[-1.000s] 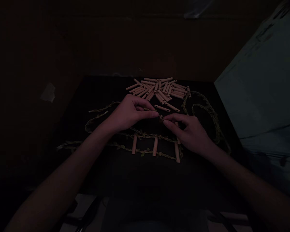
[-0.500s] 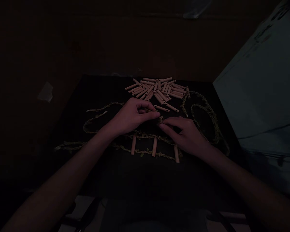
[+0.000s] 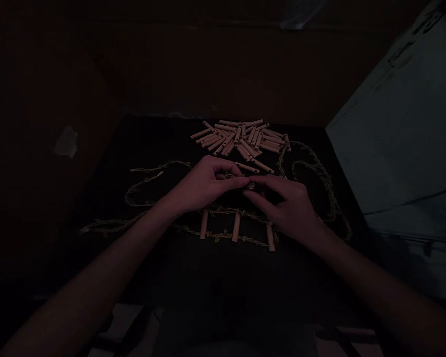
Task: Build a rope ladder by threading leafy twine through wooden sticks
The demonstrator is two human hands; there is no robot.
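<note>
Between the fingertips of both hands is a bunched piece of leafy twine. My left hand pinches it between thumb and fingers, palm down. From the right, my right hand grips the same bunch with thumb and forefinger, the two hands touching or nearly so. Just below them lies a small rope ladder: wooden rungs joined by leafy twine along both ends. Part of its upper twine is hidden behind my hands.
Behind my hands lies a pile of drilled wooden sticks on the black table. Loose twine loops at the right, and more strands trail off left. A brown wall stands behind, a pale panel at right.
My fingertips have come closer together around the twine, and the bunch is now more covered. The left hand has shifted slightly right and down. The ladder lies as before.
</note>
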